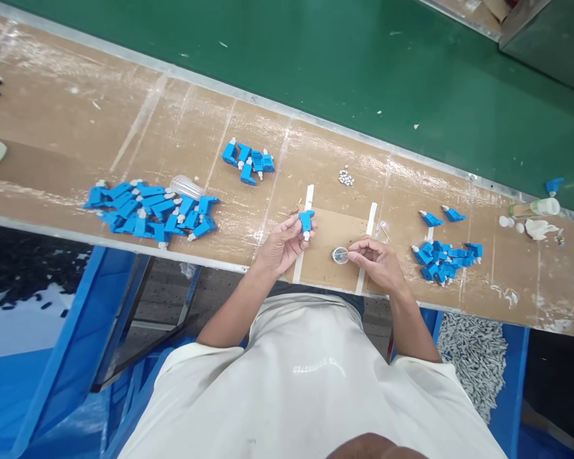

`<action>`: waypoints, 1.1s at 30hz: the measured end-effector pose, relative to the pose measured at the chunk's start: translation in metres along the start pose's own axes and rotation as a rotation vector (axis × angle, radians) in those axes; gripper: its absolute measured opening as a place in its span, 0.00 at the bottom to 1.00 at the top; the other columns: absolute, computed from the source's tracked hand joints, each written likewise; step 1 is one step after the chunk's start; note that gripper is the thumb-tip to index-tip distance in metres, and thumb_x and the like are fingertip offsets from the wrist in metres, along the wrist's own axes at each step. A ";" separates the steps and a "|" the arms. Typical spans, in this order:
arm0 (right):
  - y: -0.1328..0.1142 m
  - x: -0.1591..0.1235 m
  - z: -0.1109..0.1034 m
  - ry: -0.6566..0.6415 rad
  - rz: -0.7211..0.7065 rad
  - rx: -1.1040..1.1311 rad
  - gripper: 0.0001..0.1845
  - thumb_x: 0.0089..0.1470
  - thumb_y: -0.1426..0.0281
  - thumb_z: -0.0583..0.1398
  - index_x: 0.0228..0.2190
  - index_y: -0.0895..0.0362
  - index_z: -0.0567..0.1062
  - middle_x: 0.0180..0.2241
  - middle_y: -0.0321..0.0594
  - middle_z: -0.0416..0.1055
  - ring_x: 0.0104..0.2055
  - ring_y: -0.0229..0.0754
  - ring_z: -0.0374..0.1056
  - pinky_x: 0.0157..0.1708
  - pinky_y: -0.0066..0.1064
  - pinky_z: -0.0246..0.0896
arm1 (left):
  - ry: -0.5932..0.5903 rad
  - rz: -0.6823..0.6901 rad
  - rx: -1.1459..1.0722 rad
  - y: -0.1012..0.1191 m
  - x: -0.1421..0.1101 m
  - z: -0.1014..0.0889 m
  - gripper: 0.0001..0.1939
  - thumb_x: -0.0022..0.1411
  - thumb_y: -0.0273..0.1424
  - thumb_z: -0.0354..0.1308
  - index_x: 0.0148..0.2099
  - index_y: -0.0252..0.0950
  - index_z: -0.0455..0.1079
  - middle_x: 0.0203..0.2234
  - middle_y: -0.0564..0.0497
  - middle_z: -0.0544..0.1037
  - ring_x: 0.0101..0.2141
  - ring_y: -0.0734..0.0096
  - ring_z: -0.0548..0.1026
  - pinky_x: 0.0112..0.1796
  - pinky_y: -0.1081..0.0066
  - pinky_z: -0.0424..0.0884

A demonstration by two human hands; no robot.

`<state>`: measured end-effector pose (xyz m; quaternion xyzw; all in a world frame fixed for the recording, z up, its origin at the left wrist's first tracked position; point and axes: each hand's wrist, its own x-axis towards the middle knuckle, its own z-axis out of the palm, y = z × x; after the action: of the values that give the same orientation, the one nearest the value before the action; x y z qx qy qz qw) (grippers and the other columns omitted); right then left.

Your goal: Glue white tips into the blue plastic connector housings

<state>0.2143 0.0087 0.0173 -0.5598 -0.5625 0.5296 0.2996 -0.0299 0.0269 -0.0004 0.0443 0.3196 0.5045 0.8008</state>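
Observation:
My left hand (286, 242) grips a blue plastic part (307, 220) with a white tip pointing down toward me. Between the pinched fingers of my right hand (374, 258) is a thin stick (348, 253), its end over a small round dish (339, 255). The dish rests on a cardboard sheet (330, 271) held by white tape strips. A large pile of similar blue parts (148, 210) lies to the left, and a smaller pile (444, 260) lies right of my right hand. What exactly the dish contains is too small to tell.
Beyond the sheet lie a small heap of whitish pieces (346, 177) and several blue parts (247, 162). A clear plastic cup (186, 187) leans by the left pile. At right is a bottle (536, 208). Below the table edge stand blue bins, one with grey pieces (476, 357).

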 end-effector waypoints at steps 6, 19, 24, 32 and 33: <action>-0.006 -0.003 0.003 0.027 -0.125 -0.116 0.17 0.56 0.54 0.69 0.31 0.55 0.83 0.30 0.39 0.77 0.30 0.39 0.70 0.29 0.31 0.65 | -0.004 0.005 0.011 0.000 0.000 -0.003 0.13 0.56 0.24 0.70 0.44 0.30 0.77 0.34 0.46 0.83 0.28 0.77 0.79 0.24 0.83 0.73; -0.009 -0.008 0.013 0.053 -0.520 -0.477 0.05 0.65 0.68 0.63 0.37 0.53 0.81 0.30 0.38 0.71 0.28 0.38 0.64 0.24 0.32 0.58 | -0.061 -0.001 0.065 -0.001 -0.001 -0.009 0.29 0.53 0.27 0.73 0.57 0.32 0.76 0.36 0.45 0.83 0.30 0.74 0.79 0.25 0.81 0.72; -0.008 -0.012 0.014 0.085 -0.526 -0.444 0.05 0.66 0.70 0.62 0.40 0.52 0.80 0.33 0.41 0.73 0.31 0.40 0.67 0.23 0.32 0.59 | -0.087 0.016 0.077 -0.004 -0.002 -0.008 0.32 0.49 0.30 0.76 0.57 0.31 0.76 0.36 0.44 0.83 0.31 0.72 0.80 0.27 0.79 0.73; -0.010 -0.012 0.016 0.042 -0.585 -0.505 0.08 0.67 0.73 0.58 0.40 0.53 0.78 0.33 0.42 0.71 0.33 0.42 0.67 0.30 0.35 0.64 | -0.133 -0.036 0.141 -0.012 -0.002 -0.011 0.28 0.51 0.33 0.76 0.54 0.29 0.78 0.37 0.42 0.83 0.34 0.68 0.81 0.30 0.77 0.74; -0.011 -0.012 0.016 0.039 -0.584 -0.507 0.08 0.68 0.73 0.58 0.40 0.53 0.78 0.33 0.42 0.71 0.33 0.42 0.67 0.30 0.35 0.64 | -0.142 -0.037 0.138 -0.012 -0.003 -0.010 0.26 0.51 0.34 0.76 0.51 0.29 0.79 0.36 0.42 0.83 0.32 0.70 0.81 0.29 0.77 0.74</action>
<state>0.1985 -0.0050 0.0264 -0.4423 -0.8056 0.2553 0.3004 -0.0267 0.0162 -0.0120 0.1292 0.2969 0.4621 0.8256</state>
